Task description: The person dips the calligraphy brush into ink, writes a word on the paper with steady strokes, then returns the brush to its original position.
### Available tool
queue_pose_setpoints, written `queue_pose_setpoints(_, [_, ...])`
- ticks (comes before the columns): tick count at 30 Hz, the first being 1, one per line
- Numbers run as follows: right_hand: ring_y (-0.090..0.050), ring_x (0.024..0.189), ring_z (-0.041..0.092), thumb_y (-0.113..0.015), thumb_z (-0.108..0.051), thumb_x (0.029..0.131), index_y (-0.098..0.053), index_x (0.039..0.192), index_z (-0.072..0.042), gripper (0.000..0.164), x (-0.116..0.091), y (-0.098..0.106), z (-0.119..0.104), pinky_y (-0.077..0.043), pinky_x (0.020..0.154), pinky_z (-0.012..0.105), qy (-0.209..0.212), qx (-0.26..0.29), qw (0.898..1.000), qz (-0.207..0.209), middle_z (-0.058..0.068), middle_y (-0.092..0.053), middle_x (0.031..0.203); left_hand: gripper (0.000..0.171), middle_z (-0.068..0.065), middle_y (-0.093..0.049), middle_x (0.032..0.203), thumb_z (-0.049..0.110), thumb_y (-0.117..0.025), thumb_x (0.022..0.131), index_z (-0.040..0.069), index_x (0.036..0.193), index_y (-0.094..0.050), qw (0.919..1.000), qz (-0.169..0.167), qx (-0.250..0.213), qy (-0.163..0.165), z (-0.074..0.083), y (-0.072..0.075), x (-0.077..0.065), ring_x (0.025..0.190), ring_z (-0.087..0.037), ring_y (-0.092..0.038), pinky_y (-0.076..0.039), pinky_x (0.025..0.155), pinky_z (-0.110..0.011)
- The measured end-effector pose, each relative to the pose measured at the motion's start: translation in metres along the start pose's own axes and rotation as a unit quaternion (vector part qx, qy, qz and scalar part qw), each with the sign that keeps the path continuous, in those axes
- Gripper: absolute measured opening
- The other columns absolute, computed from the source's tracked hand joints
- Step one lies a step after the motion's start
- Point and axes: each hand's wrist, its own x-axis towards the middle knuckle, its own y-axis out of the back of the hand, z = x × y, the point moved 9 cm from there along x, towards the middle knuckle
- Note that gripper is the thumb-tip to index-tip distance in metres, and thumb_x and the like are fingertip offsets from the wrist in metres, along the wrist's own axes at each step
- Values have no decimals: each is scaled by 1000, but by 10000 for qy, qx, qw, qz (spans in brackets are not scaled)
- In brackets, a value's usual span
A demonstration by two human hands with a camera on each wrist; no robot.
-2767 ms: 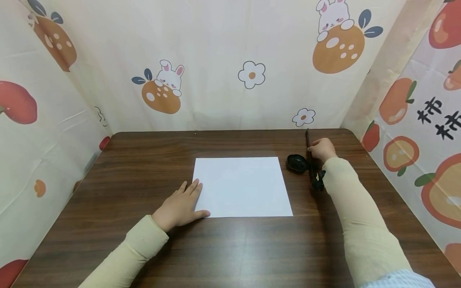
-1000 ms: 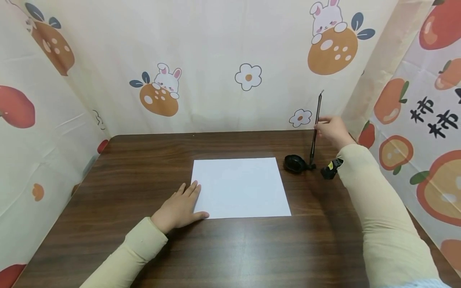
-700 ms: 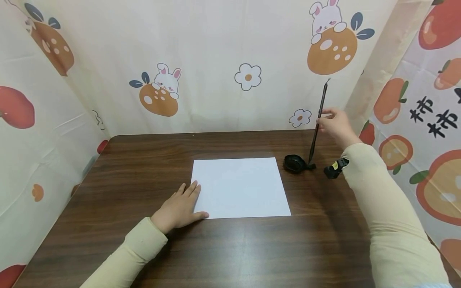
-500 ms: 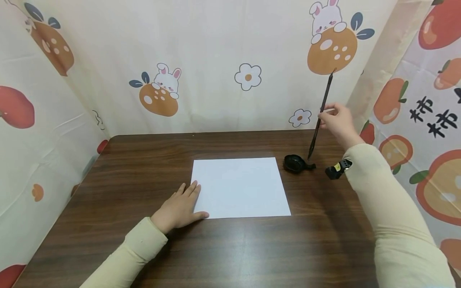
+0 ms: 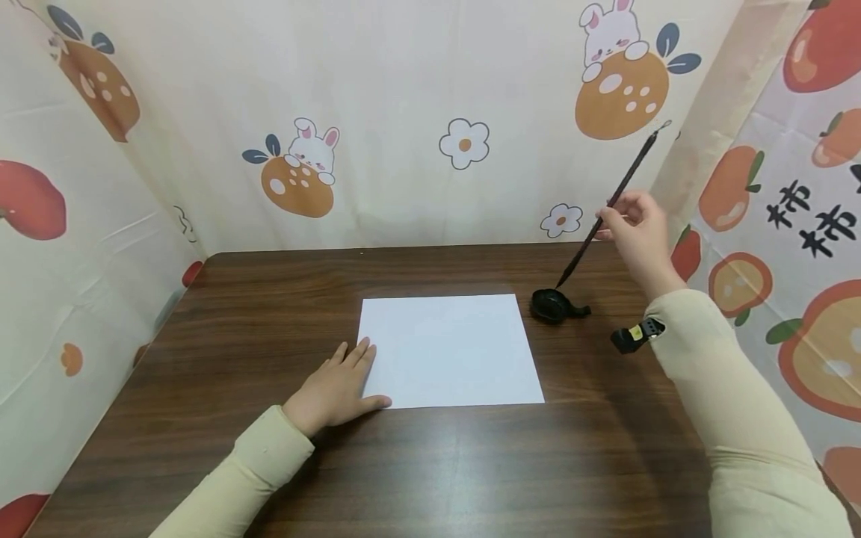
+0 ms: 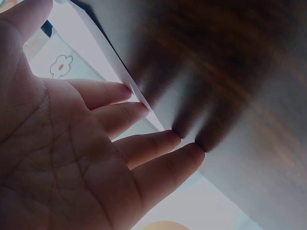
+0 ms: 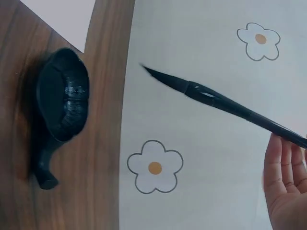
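Observation:
My left hand [image 5: 339,385] lies with spread fingers at the left edge of a blank white sheet of paper [image 5: 451,351], thumb on the near left corner. In the left wrist view its fingertips [image 6: 144,109] meet the sheet's edge and the table. My right hand [image 5: 635,232] pinches the middle of a dark calligraphy brush [image 5: 578,260], which slants with its pointed bristles down to the left. Below them is a black ink dish [image 5: 550,315] with a short curved handle. The right wrist view shows the dark bristle tip [image 7: 153,73] raised apart from the dish.
The brown wooden table [image 5: 444,471] reaches back to a pale printed curtain [image 5: 403,112], with more printed cloth [image 5: 747,329] at both sides. A black wrist camera [image 5: 635,336] sits at the right sleeve. The ink dish stands just right of the paper.
My right hand has lifted the brush from beside the dish's handle. The brush now tilts more, its tip shifted left over the dish. The left hand and paper have stayed put.

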Motion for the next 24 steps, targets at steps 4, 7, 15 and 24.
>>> queue_pose_setpoints(4, [-67, 79, 2, -61, -16, 96, -51, 100, -15, 11, -8, 3, 9, -55, 68, 13, 13, 54, 10000, 57, -7, -65, 93, 94, -18, -24, 161, 60, -61, 88, 0, 153, -28, 10000, 18, 37, -42, 1, 0, 0, 143, -53, -25, -32, 112, -61])
queue_pose_setpoints(7, [-65, 83, 0, -61, -18, 96, -50, 100, -17, 11, -12, 6, 19, -54, 69, 12, -82, -193, 9997, 119, -8, -64, 92, 94, -19, -24, 161, 60, -61, 88, -1, 152, -29, 9999, 49, 72, -83, 1, 1, 1, 143, -53, -25, -30, 114, -59])
queue_pose_setpoints(15, [-66, 71, -2, -59, -14, 97, -49, 99, -17, 11, -15, 11, 45, -55, 65, 13, -247, -308, 9989, 245, -10, -62, 87, 94, -18, -24, 161, 60, -61, 88, 0, 153, -28, 10000, 24, 68, -56, 0, 1, 2, 143, -53, -25, -31, 112, -61])
queue_pose_setpoints(24, [-65, 65, -6, -60, -21, 97, -47, 98, -21, 13, -20, 8, 67, -51, 61, 11, -357, -720, 9965, 231, -17, -62, 81, 94, -19, -24, 161, 60, -61, 89, -1, 153, -28, 10000, 26, 68, -54, 0, 1, 2, 143, -53, -25, -32, 111, -62])
